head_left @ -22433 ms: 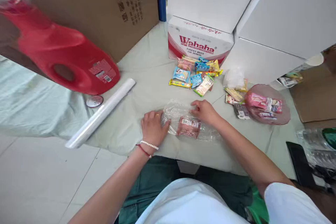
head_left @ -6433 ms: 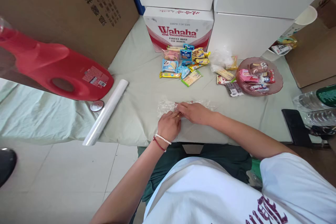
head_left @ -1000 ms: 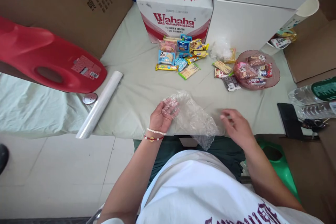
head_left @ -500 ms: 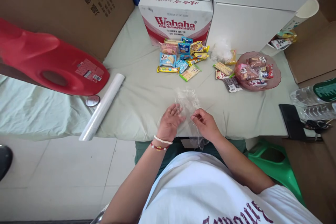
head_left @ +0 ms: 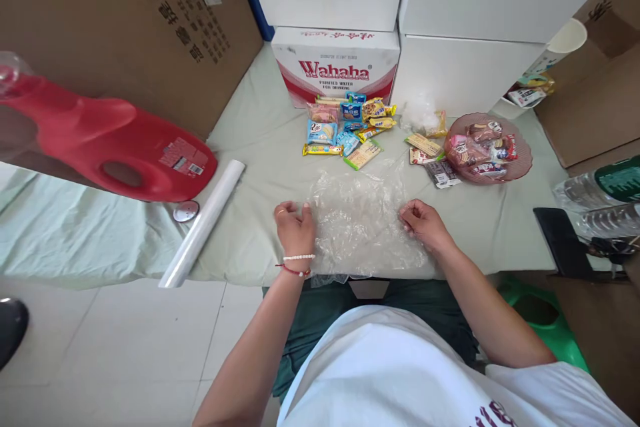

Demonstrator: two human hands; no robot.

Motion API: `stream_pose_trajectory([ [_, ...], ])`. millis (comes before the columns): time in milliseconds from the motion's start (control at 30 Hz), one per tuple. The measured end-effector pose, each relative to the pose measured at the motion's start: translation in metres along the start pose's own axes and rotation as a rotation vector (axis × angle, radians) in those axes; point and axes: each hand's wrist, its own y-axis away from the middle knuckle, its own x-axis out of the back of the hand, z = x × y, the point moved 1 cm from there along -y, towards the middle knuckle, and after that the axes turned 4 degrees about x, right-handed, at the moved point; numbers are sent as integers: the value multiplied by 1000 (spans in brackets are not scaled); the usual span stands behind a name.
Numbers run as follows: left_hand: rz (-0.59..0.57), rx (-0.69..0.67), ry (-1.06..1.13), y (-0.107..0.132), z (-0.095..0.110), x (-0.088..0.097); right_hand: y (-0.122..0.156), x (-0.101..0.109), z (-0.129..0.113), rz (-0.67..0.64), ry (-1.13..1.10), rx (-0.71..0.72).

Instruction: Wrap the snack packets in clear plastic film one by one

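A crinkled sheet of clear plastic film (head_left: 363, 227) lies spread on the cloth in front of me, its near edge reaching the table edge. My left hand (head_left: 295, 227), with a ring and two bracelets, is closed at the film's left edge, fingers curled and thumb against the plastic. On the opposite edge, my right hand (head_left: 424, 223) pinches the film between thumb and fingers. Just beyond the film is a heap of small wrapped snacks (head_left: 350, 127). To its right, a pink glass bowl (head_left: 523, 163) holds several more packets.
At left a white roll (head_left: 203, 223) lies slantwise beside a red jug (head_left: 125, 153) and a round badge (head_left: 186, 211). A Wahaha carton (head_left: 335, 67) stands behind the snacks. On the right are plastic bottles (head_left: 580, 187) and a black flat object (head_left: 563, 240).
My hands have moved apart, left hand leftward and right hand rightward. The film, bunched narrow between them before, is now opened out wide on the table.
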Motion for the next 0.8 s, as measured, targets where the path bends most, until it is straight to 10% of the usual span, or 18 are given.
stream_pose_trajectory([
  [100,141,-386,-184,13,7,3,-5,-9,6,-13,63,23],
  [233,-234,-733,-427,28,3,-5,-8,-9,11,-26,85,35],
  [567,-372,-695,-745,8,-30,2,-5,56,-1,16,257,28],
  [800,-376,-682,-752,10,-28,-1,-105,15,-69,-31,986,428],
])
